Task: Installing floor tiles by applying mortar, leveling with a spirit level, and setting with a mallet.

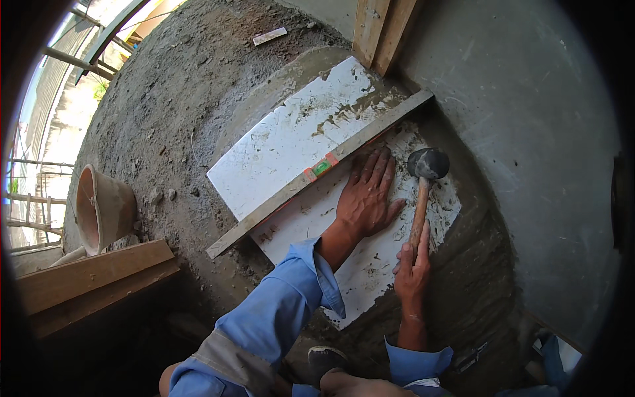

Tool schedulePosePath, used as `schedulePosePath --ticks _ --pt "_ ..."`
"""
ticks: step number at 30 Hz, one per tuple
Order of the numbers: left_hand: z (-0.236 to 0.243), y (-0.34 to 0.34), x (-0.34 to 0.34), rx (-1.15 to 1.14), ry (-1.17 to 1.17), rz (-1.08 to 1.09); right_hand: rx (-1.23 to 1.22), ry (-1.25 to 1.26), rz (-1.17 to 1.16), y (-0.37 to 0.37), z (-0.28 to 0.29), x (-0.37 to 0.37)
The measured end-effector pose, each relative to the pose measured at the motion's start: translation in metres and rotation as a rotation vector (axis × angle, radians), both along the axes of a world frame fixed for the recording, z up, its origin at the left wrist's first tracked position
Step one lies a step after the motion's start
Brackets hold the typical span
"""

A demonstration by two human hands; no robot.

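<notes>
Blue sleeves hid both arms. Right hand (411, 268) wrapped its fingers round a wooden mallet (423, 188) with a black rubber head. Left hand (366, 198) lay flat, fingers spread, on a muddy white tile (370, 264) beside a long level (317, 171).

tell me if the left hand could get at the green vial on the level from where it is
Probably yes. The left hand lies flat on the white tile, its fingers just below the straightedge level, and nothing lies between them and the green vial.

Black rubber mallet (423, 192) (wooden handle), head down on mortar-smeared white tile (370, 264)
</notes>
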State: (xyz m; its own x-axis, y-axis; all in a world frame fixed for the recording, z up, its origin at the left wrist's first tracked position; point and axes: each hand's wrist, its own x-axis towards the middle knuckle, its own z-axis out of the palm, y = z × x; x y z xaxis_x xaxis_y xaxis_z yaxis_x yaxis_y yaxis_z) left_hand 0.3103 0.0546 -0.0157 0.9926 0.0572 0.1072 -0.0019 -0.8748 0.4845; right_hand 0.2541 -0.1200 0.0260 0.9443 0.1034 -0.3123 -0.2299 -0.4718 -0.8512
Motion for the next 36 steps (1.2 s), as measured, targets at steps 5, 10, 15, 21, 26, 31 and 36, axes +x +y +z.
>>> schedulePosePath --ticks 5,10,15,21,26,31,36 --pt "0.003 0.0 0.002 0.006 -0.003 -0.005 0.045 -0.014 -0.015 -0.001 -0.007 0.0" --pt "0.002 0.0 0.002 0.001 -0.001 -0.004 0.062 -0.036 -0.022 0.001 -0.009 0.0" --pt "0.002 0.001 0.002 -0.003 -0.005 -0.006 0.045 -0.067 -0.007 0.001 -0.01 0.0" --pt "0.002 0.0 0.002 -0.014 -0.022 -0.005 0.084 -0.043 -0.02 -0.001 -0.011 0.003" --pt "-0.001 -0.002 0.003 -0.024 -0.017 -0.002 0.137 0.052 -0.033 -0.007 0.002 0.015" --pt "-0.001 0.003 0.001 -0.012 -0.024 0.009 0.3 -0.154 -0.119 0.001 0.024 0.02" --pt "-0.001 -0.001 0.003 -0.038 -0.044 0.011 0.346 -0.336 -0.134 -0.006 0.017 0.028"
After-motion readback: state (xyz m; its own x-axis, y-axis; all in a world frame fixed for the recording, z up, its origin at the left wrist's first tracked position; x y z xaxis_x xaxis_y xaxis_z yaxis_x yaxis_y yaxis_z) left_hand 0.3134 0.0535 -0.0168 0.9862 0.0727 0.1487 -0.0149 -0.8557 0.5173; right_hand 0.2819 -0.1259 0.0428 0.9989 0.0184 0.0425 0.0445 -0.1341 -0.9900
